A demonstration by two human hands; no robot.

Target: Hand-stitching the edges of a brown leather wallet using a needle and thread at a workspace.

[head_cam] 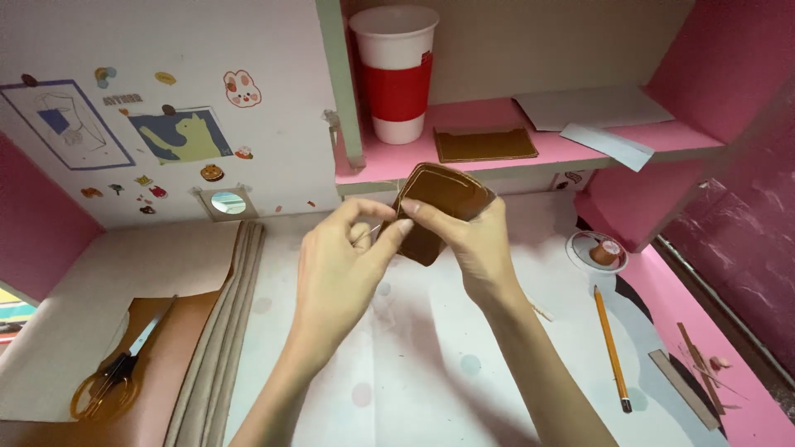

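Over white desk, hands pinching leather piece

Single head-worn view, looking down and forward over the desk from close above. Both hands meet near frame centre, forearms entering from the bottom edge. The shelf and back wall fill the upper frame. No second view overlaps.

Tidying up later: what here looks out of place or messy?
Mostly small stuff: brown scraps lie scattered at the desk's right edge, and a white paper hangs askew over the pink shelf's front. Scissors rest on the leather sheet.
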